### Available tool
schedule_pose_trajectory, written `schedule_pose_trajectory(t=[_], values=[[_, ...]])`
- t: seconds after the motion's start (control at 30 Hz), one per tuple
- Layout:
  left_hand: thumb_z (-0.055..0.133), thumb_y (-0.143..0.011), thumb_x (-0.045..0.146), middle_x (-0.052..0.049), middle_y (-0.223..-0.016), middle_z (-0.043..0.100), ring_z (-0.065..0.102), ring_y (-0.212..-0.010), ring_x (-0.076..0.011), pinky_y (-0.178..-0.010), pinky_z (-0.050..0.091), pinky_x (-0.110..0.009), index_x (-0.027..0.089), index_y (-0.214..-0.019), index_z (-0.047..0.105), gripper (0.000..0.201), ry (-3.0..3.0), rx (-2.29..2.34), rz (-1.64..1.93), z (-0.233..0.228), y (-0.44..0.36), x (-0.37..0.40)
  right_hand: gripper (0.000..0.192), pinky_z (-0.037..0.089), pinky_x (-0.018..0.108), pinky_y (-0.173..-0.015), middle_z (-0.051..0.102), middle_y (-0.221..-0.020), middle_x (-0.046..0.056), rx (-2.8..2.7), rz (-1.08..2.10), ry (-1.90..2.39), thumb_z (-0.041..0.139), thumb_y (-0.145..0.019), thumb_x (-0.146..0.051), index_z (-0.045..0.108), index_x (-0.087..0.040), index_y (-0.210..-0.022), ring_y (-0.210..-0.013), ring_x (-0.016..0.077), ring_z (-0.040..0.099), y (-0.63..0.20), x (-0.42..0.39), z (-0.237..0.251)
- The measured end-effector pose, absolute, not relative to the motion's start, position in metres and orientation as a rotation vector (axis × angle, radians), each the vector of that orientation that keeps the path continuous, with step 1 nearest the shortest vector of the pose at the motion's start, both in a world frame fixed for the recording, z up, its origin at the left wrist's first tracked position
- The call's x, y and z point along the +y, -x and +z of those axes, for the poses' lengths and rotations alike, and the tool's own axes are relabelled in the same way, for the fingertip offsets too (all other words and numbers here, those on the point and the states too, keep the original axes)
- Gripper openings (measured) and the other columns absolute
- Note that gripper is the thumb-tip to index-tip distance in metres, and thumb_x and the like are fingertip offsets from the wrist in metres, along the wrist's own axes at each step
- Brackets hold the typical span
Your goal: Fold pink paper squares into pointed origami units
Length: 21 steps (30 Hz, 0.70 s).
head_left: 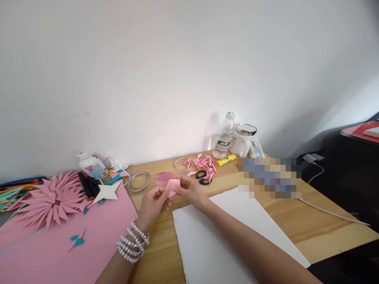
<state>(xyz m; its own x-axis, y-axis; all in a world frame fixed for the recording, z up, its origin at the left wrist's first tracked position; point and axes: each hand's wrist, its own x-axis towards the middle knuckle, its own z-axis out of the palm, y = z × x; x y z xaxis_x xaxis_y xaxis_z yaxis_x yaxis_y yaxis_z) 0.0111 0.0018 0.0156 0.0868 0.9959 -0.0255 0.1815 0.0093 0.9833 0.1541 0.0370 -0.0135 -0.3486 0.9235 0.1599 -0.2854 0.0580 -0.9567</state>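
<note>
Between my two hands is a small piece of pink paper (pixel 174 185), pinched at its edges and held above the table. My left hand (pixel 154 200), with pearl bracelets (pixel 132 244) on the wrist, grips its lower left side between thumb and fingers. On its right side the thumb and fingers of my right hand (pixel 189 189) are closed. Just behind the hands lie more pink paper pieces (pixel 163 177). Black-handled scissors (pixel 203 178) rest beyond my right hand, partly under a pile of folded pink paper points (pixel 205 162).
A white sheet (pixel 207 240) lies under my right forearm. Pink board (pixel 103 244) on the left bears a spiky pink paper flower (pixel 56 201) and a white paper star (pixel 107 192). A water bottle (pixel 224 136), mug (pixel 243 141), yellow glue stick (pixel 226 160) and coiled cable (pixel 139 181) stand or lie near the wall.
</note>
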Motion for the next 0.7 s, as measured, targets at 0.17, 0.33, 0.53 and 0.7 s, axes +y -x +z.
schedule_pose_trajectory(t=[0.17,0.33,0.53,0.7], values=[[0.06,-0.07,0.034,-0.003,-0.062,0.063,0.059,-0.057,-0.0146,-0.058,0.051,-0.028,0.013,-0.065,0.06,0.021,-1.334,1.253,1.059,0.0142,-0.0117,0.003,0.032,0.045,0.025,-0.059,0.059,-0.066,-0.001,-1.212,1.47,0.712,0.068,-0.063,-0.031,0.056,-0.017,-0.088,-0.061,0.0116,0.055,-0.1544,0.037,-0.0146],[0.061,-0.068,0.032,-0.003,-0.073,0.066,0.06,-0.069,-0.0163,-0.065,0.049,-0.027,0.015,-0.074,0.063,0.019,-1.435,1.353,1.171,0.0086,-0.0078,0.006,0.017,0.043,0.024,-0.06,0.061,-0.07,0.0,-1.43,1.359,0.729,0.06,-0.071,-0.027,0.059,-0.016,-0.084,-0.064,0.0122,0.056,-0.1539,0.0365,-0.0162],[0.063,-0.067,0.032,0.0,-0.06,0.062,0.053,-0.047,-0.0093,-0.047,0.045,-0.02,0.014,-0.068,0.063,0.019,-1.327,1.355,1.159,0.0091,-0.0048,0.0056,0.038,0.047,0.028,-0.062,0.063,-0.069,0.0,-1.295,1.411,0.757,0.068,-0.063,-0.028,0.054,-0.018,-0.097,-0.061,0.0134,0.059,-0.1527,0.0365,-0.0202],[0.065,-0.066,0.032,-0.002,-0.063,0.064,0.057,-0.051,-0.0112,-0.051,0.048,-0.022,0.013,-0.071,0.064,0.02,-1.223,1.285,1.175,0.0094,-0.0071,0.0052,0.032,0.048,0.027,-0.059,0.062,-0.064,0.0,-1.204,1.486,0.759,0.073,-0.056,-0.03,0.058,-0.015,-0.079,-0.056,0.0128,0.058,-0.1526,0.0371,-0.0198]])
